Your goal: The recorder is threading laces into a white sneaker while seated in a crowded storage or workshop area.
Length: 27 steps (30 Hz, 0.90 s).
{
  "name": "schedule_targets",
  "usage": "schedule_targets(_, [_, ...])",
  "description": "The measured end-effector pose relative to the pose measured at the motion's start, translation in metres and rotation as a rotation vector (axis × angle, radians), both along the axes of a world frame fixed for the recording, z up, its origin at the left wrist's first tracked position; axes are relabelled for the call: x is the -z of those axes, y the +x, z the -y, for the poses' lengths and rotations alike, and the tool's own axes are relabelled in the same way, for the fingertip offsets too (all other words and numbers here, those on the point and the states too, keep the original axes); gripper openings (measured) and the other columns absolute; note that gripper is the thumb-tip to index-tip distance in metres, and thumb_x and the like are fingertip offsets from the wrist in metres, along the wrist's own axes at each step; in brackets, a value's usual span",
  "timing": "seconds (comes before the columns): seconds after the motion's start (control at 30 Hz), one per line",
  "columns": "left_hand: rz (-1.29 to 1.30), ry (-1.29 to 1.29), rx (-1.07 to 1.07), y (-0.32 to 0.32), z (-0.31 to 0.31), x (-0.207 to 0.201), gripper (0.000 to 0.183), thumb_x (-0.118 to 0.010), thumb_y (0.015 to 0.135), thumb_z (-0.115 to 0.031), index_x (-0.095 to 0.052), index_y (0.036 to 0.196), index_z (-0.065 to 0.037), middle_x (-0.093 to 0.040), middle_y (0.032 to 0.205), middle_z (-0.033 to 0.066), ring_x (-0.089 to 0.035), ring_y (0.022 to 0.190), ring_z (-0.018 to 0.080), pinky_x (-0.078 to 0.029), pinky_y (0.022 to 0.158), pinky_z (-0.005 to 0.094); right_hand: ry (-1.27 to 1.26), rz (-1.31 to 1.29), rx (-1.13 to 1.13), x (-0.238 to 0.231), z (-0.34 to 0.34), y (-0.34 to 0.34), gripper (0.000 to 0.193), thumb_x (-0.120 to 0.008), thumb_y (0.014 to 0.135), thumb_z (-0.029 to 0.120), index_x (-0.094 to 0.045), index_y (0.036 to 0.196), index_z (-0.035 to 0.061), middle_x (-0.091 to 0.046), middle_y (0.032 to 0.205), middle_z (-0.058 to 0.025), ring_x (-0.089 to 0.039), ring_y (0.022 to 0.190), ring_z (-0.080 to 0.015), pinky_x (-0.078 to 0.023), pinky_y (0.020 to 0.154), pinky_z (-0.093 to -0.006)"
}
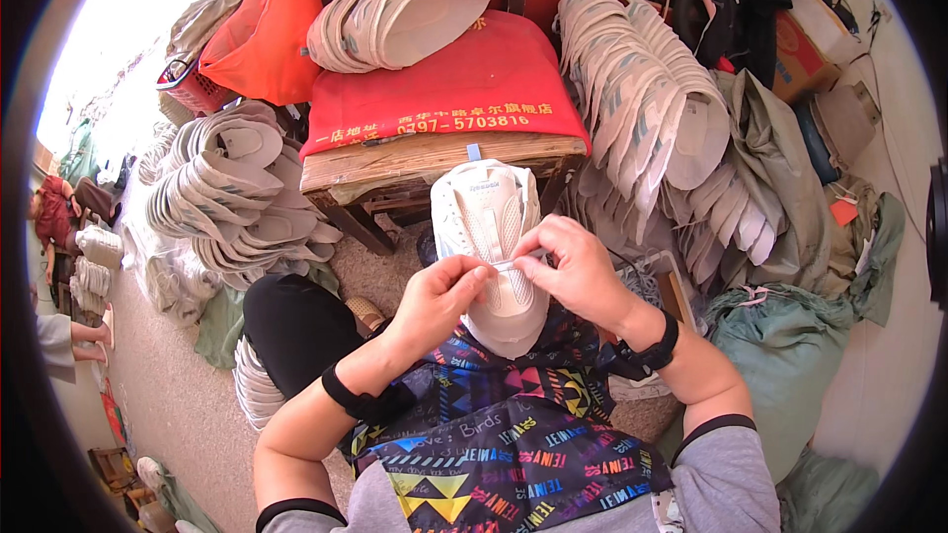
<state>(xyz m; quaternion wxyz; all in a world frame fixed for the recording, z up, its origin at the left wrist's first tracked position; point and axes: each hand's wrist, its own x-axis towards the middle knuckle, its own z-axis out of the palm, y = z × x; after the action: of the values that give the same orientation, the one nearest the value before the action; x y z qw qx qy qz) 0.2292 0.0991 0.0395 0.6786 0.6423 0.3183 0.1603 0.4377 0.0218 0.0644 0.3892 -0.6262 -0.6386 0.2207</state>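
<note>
A white and cream shoe upper (511, 301) rests toe toward me over my lap, its tongue end pointing away with a pale blue tab at the top. A thin white shoelace (502, 265) crosses it low on the lacing area. My left hand (439, 301) is closed, thumb and forefinger pinching the lace at the left side of the shoe. On the right, my right hand (578, 271) pinches the same lace between closed fingertips. Both hands touch the upper. The underside of the upper is hidden.
Ahead stands a wooden stool (395, 173) covered with a red cloth (444, 89), bearing nested shoe uppers (425, 25). More stacked uppers lie at left (222, 188) and right (642, 89). A green sack (780, 345) sits at right. Another person's feet (102, 336) show far left.
</note>
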Motion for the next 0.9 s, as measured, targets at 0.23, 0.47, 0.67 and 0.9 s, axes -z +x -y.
schedule_targets(0.23, [0.093,-0.116,-0.123,-0.005,0.006,0.0,0.029,-0.058,0.098,-0.013,-0.06,0.124,0.001,-0.063,0.094,-0.0012,-0.055,0.082,0.0051,-0.047,0.074,0.0212,-0.102,-0.073,0.075,0.001,-0.004,-0.004,0.011,-0.069,0.079,0.014,-0.062,0.081,0.0052,-0.058,0.082,-0.0098,-0.063,0.079,-0.0273,-0.05,0.07,-0.0388])
schedule_targets(0.47, [0.085,0.04,-0.137,-0.001,0.003,0.014,0.028,-0.062,0.094,-0.007,-0.062,0.121,0.002,-0.066,0.093,0.0017,-0.057,0.081,0.0069,-0.049,0.074,0.0232,0.021,0.213,0.122,0.004,-0.006,-0.016,0.013,-0.067,0.073,0.009,-0.055,0.077,0.0061,-0.056,0.08,-0.0111,-0.061,0.075,-0.031,-0.048,0.064,-0.0428])
schedule_targets(0.67, [0.05,-0.002,-0.128,-0.001,-0.004,0.011,0.027,-0.063,0.093,-0.008,-0.063,0.118,0.002,-0.066,0.094,0.0034,-0.058,0.084,0.0074,-0.05,0.076,0.0237,-0.04,-0.069,0.085,0.015,-0.014,-0.009,0.01,-0.069,0.078,0.008,-0.061,0.082,0.0042,-0.055,0.08,-0.0066,-0.057,0.068,-0.0209,-0.047,0.066,-0.0325])
schedule_targets(0.9, [-0.072,0.316,-0.089,0.002,-0.007,-0.003,0.026,-0.067,0.088,-0.005,-0.064,0.113,0.001,-0.06,0.093,0.0071,-0.06,0.079,0.0147,-0.051,0.074,0.029,-0.151,-0.232,-0.008,0.015,-0.017,-0.01,0.01,-0.07,0.083,0.01,-0.065,0.085,0.0018,-0.061,0.082,-0.0096,-0.06,0.074,-0.0188,-0.047,0.067,-0.0314])
